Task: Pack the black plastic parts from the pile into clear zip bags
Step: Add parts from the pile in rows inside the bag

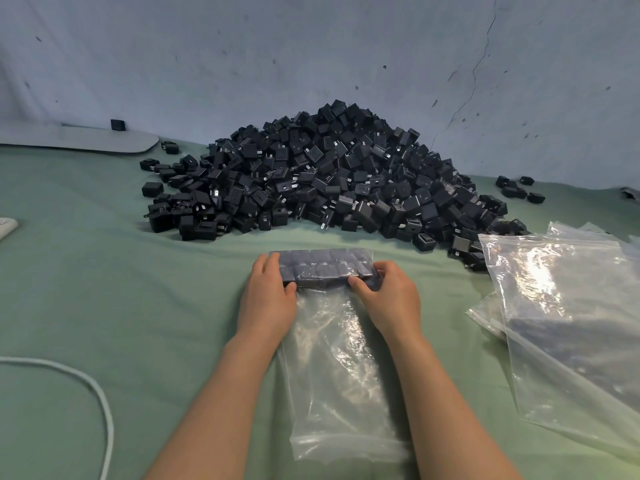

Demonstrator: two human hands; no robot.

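1. Head view, centre: a clear zip bag [339,368] lies flat on the green cloth [104,289]. Its bottom is at 12 o'clock and its zip end at 6, near the person. I cannot tell if the zip is sealed.
2. A tight block of black parts [322,268] fills the 12 o'clock end; the rest of the bag looks flat.
3. L hand [268,292] grasps the block's 9 o'clock end through the film, thumb on the near side. R hand [388,292] grasps the 3 o'clock end the same way.
4. The pile [329,174] is at 12 o'clock, just beyond the bag. Spare bags [571,306] are at 3, a white cable [100,393] at 8.
5. Step, as I judge: squaring the packed block. Next prob. needs air pushed toward 6, then the zip pressed along its full width w/o disturbing the block.
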